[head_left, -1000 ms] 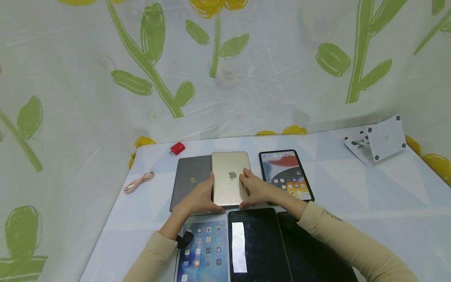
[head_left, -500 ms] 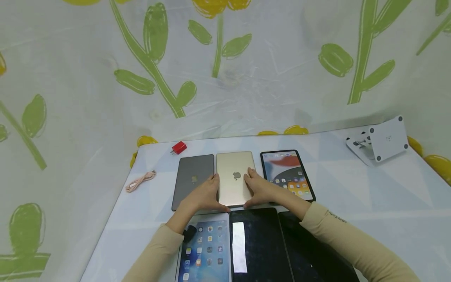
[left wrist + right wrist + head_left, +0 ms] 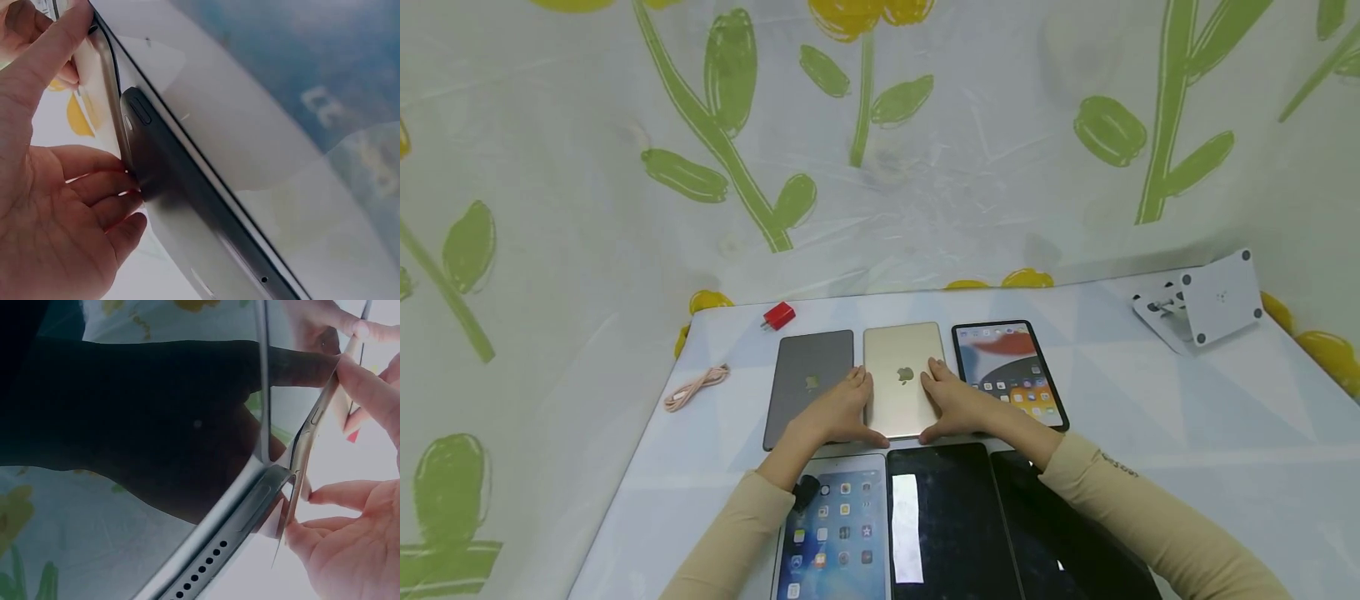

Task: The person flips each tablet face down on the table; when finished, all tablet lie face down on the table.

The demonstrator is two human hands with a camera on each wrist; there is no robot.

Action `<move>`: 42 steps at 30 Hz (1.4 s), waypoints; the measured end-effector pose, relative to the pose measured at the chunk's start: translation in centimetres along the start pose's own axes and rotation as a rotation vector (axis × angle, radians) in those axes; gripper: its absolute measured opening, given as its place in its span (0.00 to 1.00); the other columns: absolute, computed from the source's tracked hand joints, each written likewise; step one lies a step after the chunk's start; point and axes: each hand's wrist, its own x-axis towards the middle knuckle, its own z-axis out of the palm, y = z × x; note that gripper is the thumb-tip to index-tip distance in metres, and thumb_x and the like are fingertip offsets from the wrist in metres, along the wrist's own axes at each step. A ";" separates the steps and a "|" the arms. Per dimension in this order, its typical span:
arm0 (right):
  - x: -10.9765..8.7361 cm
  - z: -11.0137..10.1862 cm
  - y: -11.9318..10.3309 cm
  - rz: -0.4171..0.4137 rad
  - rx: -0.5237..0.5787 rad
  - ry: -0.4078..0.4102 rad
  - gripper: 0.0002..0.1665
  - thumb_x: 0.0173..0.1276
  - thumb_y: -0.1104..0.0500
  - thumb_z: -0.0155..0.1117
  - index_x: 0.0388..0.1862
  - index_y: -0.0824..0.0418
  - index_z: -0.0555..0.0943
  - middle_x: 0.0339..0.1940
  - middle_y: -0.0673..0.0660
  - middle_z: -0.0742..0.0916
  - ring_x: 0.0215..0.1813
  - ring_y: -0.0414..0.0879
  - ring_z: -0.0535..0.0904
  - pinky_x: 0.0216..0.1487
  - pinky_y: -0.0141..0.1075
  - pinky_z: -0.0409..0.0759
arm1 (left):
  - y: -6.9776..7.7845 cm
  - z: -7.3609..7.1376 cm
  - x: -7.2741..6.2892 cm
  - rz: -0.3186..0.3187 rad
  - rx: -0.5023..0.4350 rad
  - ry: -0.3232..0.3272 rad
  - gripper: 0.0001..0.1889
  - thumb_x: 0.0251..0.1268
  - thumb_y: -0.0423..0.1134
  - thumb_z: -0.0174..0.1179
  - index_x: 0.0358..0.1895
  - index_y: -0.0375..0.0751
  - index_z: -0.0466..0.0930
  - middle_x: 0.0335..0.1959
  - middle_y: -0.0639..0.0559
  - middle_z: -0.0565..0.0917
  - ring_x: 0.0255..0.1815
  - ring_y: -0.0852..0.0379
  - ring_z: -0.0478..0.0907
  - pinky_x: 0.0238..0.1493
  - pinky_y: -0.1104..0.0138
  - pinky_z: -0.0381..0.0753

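Observation:
A gold tablet (image 3: 895, 342) with an apple logo lies back up in the middle of the far row. My left hand (image 3: 835, 417) holds its left edge with the fingertips, the thumb stretched along the near edge. Opposite it, my right hand (image 3: 951, 404) has its fingers on the right edge and its thumb at the near corner. In the right wrist view, the thin side of the gold tablet (image 3: 304, 450) meets the fingertips. To its left lies a grey tablet (image 3: 797, 358), partly covered by my left hand. A lit tablet (image 3: 1000, 358) lies on the right.
Nearer me are a white tablet (image 3: 835, 542) with a lit screen, a black-screened tablet (image 3: 958, 525) and another dark one (image 3: 1052, 525) under my right forearm. A red charger plug (image 3: 778, 315), a coiled cable (image 3: 697, 387) and a white stand (image 3: 1217, 296) sit farther out.
Both hands have shifted the gold tablet slightly right, off the grey tablet's edge, so a gap now shows between the two. Over the last half second the hands stay nearly still.

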 end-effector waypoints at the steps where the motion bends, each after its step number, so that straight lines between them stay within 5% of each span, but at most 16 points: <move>1: 0.0 0.0 0.1 0.000 0.000 0.002 0.61 0.48 0.47 0.79 0.71 0.77 0.59 0.75 0.76 0.54 0.77 0.67 0.47 0.72 0.53 0.60 | 0.0 0.0 0.0 0.003 0.001 0.001 0.61 0.41 0.59 0.75 0.72 0.25 0.52 0.76 0.34 0.53 0.78 0.41 0.48 0.74 0.53 0.57; 16: -0.2 -0.6 0.4 -0.099 -0.019 0.017 0.61 0.49 0.46 0.79 0.70 0.78 0.58 0.75 0.76 0.56 0.77 0.67 0.49 0.73 0.54 0.59 | 2.6 0.5 1.0 0.118 0.054 0.056 0.54 0.48 0.66 0.67 0.72 0.32 0.59 0.74 0.38 0.61 0.75 0.43 0.58 0.70 0.45 0.62; 25: -0.7 -2.4 3.1 -0.056 0.008 0.046 0.66 0.49 0.42 0.77 0.73 0.76 0.53 0.77 0.74 0.52 0.77 0.67 0.50 0.71 0.58 0.61 | 6.8 1.1 2.8 0.221 0.102 0.090 0.55 0.52 0.67 0.63 0.71 0.25 0.57 0.73 0.34 0.61 0.75 0.42 0.58 0.71 0.53 0.64; 30: -1.6 -3.2 5.0 -0.045 0.041 0.053 0.64 0.52 0.43 0.76 0.75 0.73 0.52 0.77 0.72 0.51 0.77 0.68 0.46 0.69 0.61 0.61 | 9.5 1.7 4.1 0.270 0.216 0.096 0.54 0.52 0.70 0.60 0.70 0.26 0.59 0.72 0.35 0.64 0.73 0.43 0.62 0.68 0.55 0.69; 35: -2.3 -3.7 7.0 -0.051 0.011 0.083 0.56 0.57 0.49 0.73 0.73 0.75 0.55 0.75 0.75 0.54 0.76 0.70 0.48 0.70 0.62 0.58 | 11.8 2.6 5.2 0.277 0.332 0.073 0.54 0.51 0.74 0.57 0.70 0.29 0.62 0.71 0.37 0.65 0.73 0.44 0.62 0.69 0.52 0.67; 42: -3.2 -4.5 9.8 0.063 0.004 0.101 0.62 0.55 0.43 0.73 0.72 0.78 0.52 0.75 0.75 0.56 0.75 0.70 0.53 0.70 0.61 0.59 | 13.7 3.0 5.8 0.267 0.408 0.090 0.55 0.47 0.77 0.56 0.67 0.31 0.67 0.68 0.39 0.70 0.72 0.46 0.65 0.69 0.52 0.67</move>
